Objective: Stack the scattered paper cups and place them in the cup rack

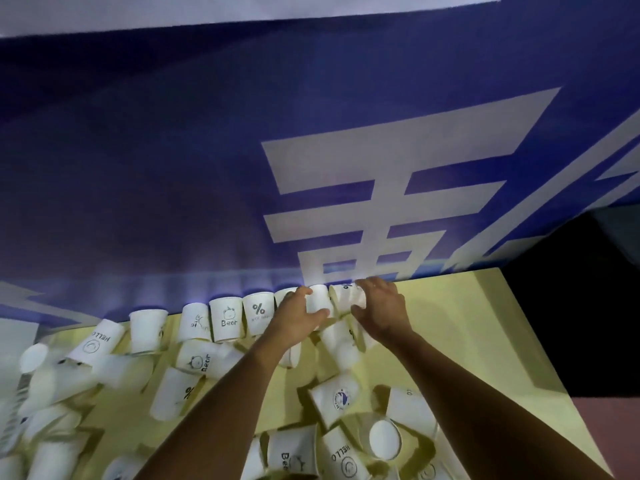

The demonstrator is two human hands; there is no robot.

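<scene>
Fingers point(298, 293) of the left hand point(294, 322) curl over a plain white cup point(318, 300), with the thumb against its lower side, so the hand grips it. Fingers point(370, 284) of the right hand point(385, 310) wrap round the marked cup point(344, 296) just beside it and grip that one too. The two held cups touch each other at the far edge of the worktop point(467, 327), a pale yellow-green surface.

Nearest the camera, two bare forearms reach forward over white paper cups lying on their sides. At the bottom edge the near Bear cup point(290, 453) lies beside the near HELLO cup point(341, 457), and just to their right is an end-on cup point(384, 439), its round end turned upward. A little farther, the blue-badge cup point(335, 399) lies tilted between the forearms.

Left of the left forearm lies the fallen percent cup point(176, 393), and just beyond it the fallen Bear cup point(199, 358). The blurred cups point(52, 386) at the far left cannot be told apart.

Farther on, the tilted HELLO cup point(95, 341) shows its lettering upside down. A row stands upright along the far edge: the blank cup point(149, 329), the sketch cup point(195, 322), the standing Bear cup point(227, 318) and the standing percent cup point(258, 311), which is just left of the left hand.

Behind the row hangs a blue banner point(156, 168) with large white characters.
</scene>
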